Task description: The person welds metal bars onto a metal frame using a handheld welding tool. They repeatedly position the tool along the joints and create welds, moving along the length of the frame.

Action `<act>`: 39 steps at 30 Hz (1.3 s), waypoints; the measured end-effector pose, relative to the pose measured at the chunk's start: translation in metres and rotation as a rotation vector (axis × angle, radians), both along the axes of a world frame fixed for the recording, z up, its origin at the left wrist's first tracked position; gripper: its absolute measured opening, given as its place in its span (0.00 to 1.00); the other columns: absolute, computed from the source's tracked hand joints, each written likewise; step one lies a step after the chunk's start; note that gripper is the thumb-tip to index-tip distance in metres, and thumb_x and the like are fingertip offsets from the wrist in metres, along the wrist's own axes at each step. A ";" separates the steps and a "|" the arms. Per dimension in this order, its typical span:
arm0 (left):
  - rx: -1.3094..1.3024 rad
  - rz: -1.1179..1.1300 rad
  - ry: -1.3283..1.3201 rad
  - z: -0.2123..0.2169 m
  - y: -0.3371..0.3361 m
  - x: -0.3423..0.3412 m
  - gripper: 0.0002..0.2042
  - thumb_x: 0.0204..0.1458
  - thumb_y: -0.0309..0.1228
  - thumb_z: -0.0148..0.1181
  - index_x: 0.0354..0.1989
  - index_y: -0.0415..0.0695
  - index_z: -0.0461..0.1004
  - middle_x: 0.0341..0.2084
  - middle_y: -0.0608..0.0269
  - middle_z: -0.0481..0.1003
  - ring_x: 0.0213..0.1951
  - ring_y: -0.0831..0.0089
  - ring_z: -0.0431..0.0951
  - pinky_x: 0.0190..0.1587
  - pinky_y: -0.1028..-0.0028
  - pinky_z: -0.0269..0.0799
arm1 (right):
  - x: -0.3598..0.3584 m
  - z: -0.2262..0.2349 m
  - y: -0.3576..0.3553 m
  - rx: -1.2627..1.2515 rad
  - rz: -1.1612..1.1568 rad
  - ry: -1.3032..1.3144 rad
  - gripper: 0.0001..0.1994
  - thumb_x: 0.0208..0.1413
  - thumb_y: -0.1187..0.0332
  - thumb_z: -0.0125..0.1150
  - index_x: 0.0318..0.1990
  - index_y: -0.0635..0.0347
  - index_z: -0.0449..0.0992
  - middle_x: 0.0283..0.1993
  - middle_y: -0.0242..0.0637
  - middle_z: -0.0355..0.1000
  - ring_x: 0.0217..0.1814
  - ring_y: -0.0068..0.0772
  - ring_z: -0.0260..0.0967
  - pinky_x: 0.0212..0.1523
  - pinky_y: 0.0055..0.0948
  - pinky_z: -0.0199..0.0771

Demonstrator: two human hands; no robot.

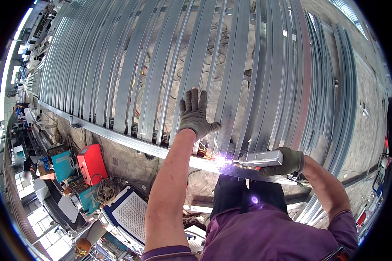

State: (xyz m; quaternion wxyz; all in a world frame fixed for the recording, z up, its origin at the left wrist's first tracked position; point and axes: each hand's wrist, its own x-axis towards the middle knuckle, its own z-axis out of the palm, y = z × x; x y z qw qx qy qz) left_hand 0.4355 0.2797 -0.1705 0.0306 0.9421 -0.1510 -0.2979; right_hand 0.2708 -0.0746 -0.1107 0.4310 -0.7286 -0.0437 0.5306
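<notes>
My right hand (289,162), in a grey-green glove, is closed around a boxy silver welding gun (262,158). The gun's nozzle points left at a bright white-violet weld spot (221,161), where orange sparks fly off. That glare hides the joint itself, at the front rail (150,148) where the tube ends meet it. Gloved as well, my left hand (196,116) lies palm down with its fingers stretched out over a square metal tube (199,56), just beyond the weld. Nothing is held in it.
Many parallel galvanized tubes (104,74) run away from the rail, with cables (220,37) on the floor below. More long profiles (320,87) lie at the right. To the left stand a red machine (91,163), teal boxes (64,165) and a white perforated-top cabinet (128,213).
</notes>
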 end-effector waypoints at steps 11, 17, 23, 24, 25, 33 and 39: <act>0.000 0.000 -0.010 -0.002 -0.001 0.000 0.75 0.48 0.74 0.75 0.92 0.50 0.30 0.90 0.42 0.27 0.90 0.45 0.21 0.88 0.43 0.22 | -0.002 0.003 -0.004 -0.017 -0.028 0.026 0.33 0.58 0.39 0.84 0.64 0.48 0.87 0.52 0.41 0.90 0.54 0.37 0.89 0.57 0.37 0.86; 0.004 0.000 -0.005 0.000 0.000 0.000 0.75 0.48 0.74 0.75 0.92 0.50 0.29 0.90 0.43 0.27 0.90 0.45 0.22 0.88 0.44 0.22 | -0.005 0.004 -0.005 0.016 -0.062 0.023 0.31 0.59 0.45 0.86 0.63 0.54 0.87 0.53 0.40 0.90 0.55 0.34 0.89 0.57 0.35 0.87; -0.003 -0.003 -0.003 -0.002 -0.001 0.002 0.74 0.49 0.74 0.74 0.92 0.50 0.29 0.90 0.43 0.27 0.90 0.45 0.21 0.88 0.43 0.22 | -0.023 -0.003 -0.013 0.018 -0.091 -0.022 0.31 0.58 0.43 0.86 0.61 0.53 0.88 0.52 0.41 0.90 0.55 0.37 0.89 0.56 0.36 0.87; -0.004 -0.003 0.001 -0.001 -0.002 0.002 0.74 0.49 0.74 0.74 0.92 0.50 0.29 0.90 0.43 0.26 0.90 0.45 0.21 0.88 0.43 0.21 | -0.027 -0.004 -0.015 0.007 -0.095 -0.032 0.32 0.57 0.40 0.86 0.61 0.52 0.89 0.52 0.42 0.90 0.54 0.39 0.90 0.56 0.37 0.88; 0.006 0.000 -0.003 -0.002 -0.001 0.001 0.74 0.49 0.74 0.74 0.92 0.50 0.29 0.90 0.43 0.26 0.90 0.45 0.20 0.88 0.43 0.21 | -0.020 0.007 -0.009 -0.001 -0.105 -0.032 0.32 0.56 0.39 0.85 0.59 0.52 0.90 0.50 0.42 0.91 0.54 0.40 0.90 0.56 0.38 0.88; 0.015 -0.014 0.017 0.002 -0.001 0.003 0.74 0.50 0.75 0.72 0.92 0.49 0.29 0.91 0.43 0.26 0.90 0.45 0.20 0.88 0.44 0.19 | -0.028 0.048 -0.003 0.002 -0.136 -0.020 0.27 0.59 0.45 0.85 0.57 0.53 0.90 0.48 0.43 0.90 0.52 0.38 0.90 0.53 0.37 0.87; 0.059 -0.145 -0.045 0.017 0.015 0.026 0.61 0.60 0.68 0.69 0.92 0.49 0.41 0.91 0.47 0.33 0.91 0.51 0.29 0.90 0.52 0.28 | -0.013 0.065 0.011 0.185 -0.198 -0.222 0.26 0.64 0.46 0.81 0.60 0.54 0.89 0.49 0.45 0.90 0.51 0.41 0.90 0.53 0.36 0.87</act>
